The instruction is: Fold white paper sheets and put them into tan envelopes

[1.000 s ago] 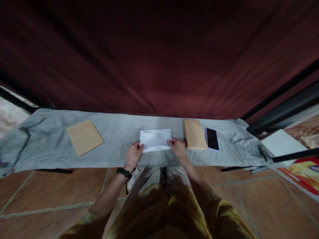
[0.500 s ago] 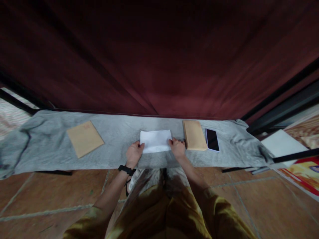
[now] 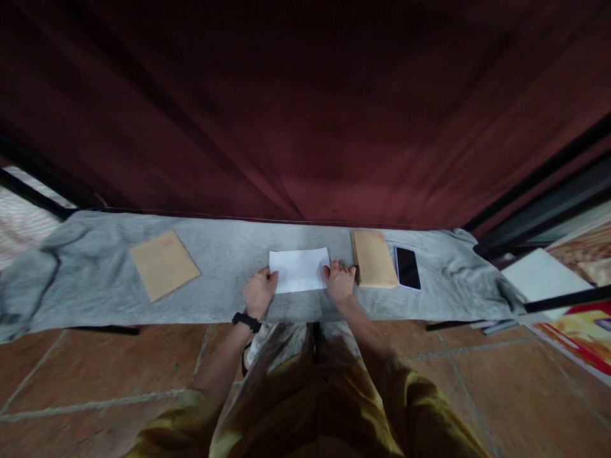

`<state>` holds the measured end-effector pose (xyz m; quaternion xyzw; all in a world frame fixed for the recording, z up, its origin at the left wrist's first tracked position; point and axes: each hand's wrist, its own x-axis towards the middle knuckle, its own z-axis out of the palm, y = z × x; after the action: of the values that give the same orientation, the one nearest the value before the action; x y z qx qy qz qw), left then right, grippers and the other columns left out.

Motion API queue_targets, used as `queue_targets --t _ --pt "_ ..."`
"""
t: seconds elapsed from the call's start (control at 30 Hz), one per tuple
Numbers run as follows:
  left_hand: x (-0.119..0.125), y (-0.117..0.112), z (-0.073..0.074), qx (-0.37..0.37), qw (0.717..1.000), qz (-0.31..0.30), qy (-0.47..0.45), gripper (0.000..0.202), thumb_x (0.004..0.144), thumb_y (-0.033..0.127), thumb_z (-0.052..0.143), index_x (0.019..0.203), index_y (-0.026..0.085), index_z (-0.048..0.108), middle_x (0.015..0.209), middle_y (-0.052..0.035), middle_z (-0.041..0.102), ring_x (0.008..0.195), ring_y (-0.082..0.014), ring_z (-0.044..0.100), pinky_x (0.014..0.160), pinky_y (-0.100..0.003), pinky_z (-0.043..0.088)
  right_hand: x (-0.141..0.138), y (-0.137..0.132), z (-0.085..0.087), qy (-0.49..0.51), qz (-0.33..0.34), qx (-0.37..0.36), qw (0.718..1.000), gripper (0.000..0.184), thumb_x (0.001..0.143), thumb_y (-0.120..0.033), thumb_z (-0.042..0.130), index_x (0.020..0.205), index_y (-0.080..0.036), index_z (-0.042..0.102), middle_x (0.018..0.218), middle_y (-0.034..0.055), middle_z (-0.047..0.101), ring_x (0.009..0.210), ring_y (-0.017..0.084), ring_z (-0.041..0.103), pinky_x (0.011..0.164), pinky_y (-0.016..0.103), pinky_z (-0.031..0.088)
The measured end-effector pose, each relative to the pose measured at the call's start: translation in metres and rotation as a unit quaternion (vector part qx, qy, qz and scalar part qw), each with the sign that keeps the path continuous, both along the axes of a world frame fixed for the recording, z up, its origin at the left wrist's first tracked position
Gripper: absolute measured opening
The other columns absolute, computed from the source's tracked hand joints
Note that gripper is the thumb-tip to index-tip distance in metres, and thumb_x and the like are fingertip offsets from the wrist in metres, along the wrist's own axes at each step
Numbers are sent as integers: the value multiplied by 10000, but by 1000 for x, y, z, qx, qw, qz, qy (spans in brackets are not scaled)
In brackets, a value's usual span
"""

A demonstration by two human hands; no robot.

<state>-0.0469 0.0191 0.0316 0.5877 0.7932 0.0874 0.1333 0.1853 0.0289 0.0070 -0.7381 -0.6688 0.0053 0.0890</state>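
Note:
A white sheet of paper (image 3: 300, 270) lies flat on the grey cloth (image 3: 229, 280) that covers a long low surface. My left hand (image 3: 259, 292) rests at the paper's near left corner, fingers curled, thumb and fingertips on the edge. At the near right corner sits my right hand (image 3: 340, 282), its fingers bent and touching the paper's right edge. A black band is on my left wrist.
A brown envelope (image 3: 163, 264) lies on the cloth to the left. A stack of brown envelopes (image 3: 373, 257) and a black phone (image 3: 407, 268) lie to the right. A dark red curtain (image 3: 305, 114) hangs behind. White and colourful boards (image 3: 548, 280) stand at far right on the tiled floor.
The white paper showed creases and a raised flap before; now it lies smooth and flat. Both hands stayed at its near corners, shifting only slightly.

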Motion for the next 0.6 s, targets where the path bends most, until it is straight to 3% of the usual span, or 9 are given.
queue_targets --t 0.3,0.43,0.5,0.6 --pt "11 -8 -2 26 993 -54 97 445 1032 435 335 1135 153 663 915 -169 756 879 -307 736 711 -344 477 -1 -1 1 14 -12 -1 1000 353 1055 -348 399 1192 -94 603 1022 202 732 1033 331 651 978 474 334" --pt "11 -9 -3 27 991 -68 112 441 1040 418 322 1153 143 649 905 -174 756 874 -304 741 714 -342 485 -5 -6 6 20 -12 33 999 389 1050 -341 379 1256 -91 595 1120 224 698 1086 353 602 974 496 354" --pt "11 -9 -3 25 991 -69 113 437 1041 420 323 1158 146 643 912 -172 758 871 -300 744 710 -338 488 -14 -9 8 37 20 53 998 426 1051 -346 373 1338 -96 564 1246 226 660 1161 351 565 998 493 365" --pt "11 -10 -3 27 991 -69 111 440 1043 425 317 1186 150 629 925 -172 761 880 -304 746 706 -340 487 -33 -15 4 83 127 63 986 473 1065 -349 347 1449 -122 504 1488 167 535 1355 297 461 1105 441 344"
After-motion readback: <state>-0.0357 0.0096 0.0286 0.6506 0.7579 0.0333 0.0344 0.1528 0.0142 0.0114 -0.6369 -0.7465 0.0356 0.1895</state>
